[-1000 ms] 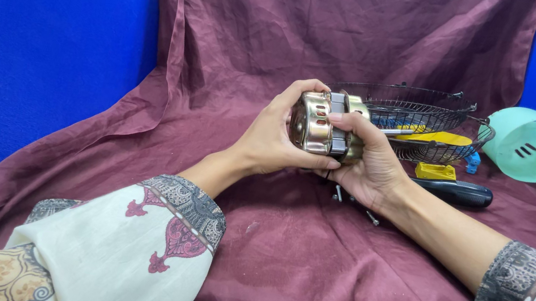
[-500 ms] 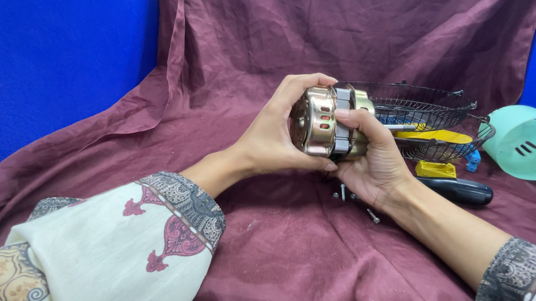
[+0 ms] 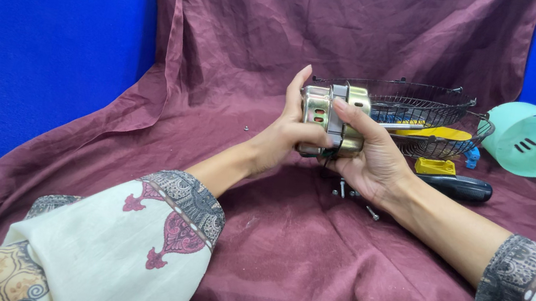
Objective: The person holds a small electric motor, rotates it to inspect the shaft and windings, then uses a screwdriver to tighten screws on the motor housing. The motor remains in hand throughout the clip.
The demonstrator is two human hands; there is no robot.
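1. Head view: left hand point(image 3: 289, 132) & right hand point(image 3: 372, 163) both clamped on a small metal motor point(image 3: 332, 119), held up in the air over the cloth, just in front of the wire basket. Left thumb lies across the motor's near face, fingers behind it; right fingers point(image 3: 351, 114) wrap over the top, palm under the far end.
2. Handling (judgement): brass-tone & steel casing w/ vent slots, so prob. dense and heavy for its size, fully stiff, smooth enough to slip. Edges of the pressed shell may be sharp. Best taken round the body w/ both palms, as now, not by any wires hanging below; a dark bit shows under it, can't tell what.
3. Just under the hands: a few loose screws point(image 3: 342, 188) on the cloth, easy to scatter.
4. Behind: wire basket point(image 3: 438, 100) w/ a yellow part point(image 3: 441, 133) inside; black-handled tool point(image 3: 456, 186) and a small yellow block point(image 3: 435, 166) beside it; mint-green plastic cover point(image 3: 533, 140) lying on its side, right of the basket.
5. Surface: maroon cloth point(image 3: 306, 267), wrinkled, soft, draped up the back.
6. Room: plain blue wall point(image 3: 32, 28) on both sides.
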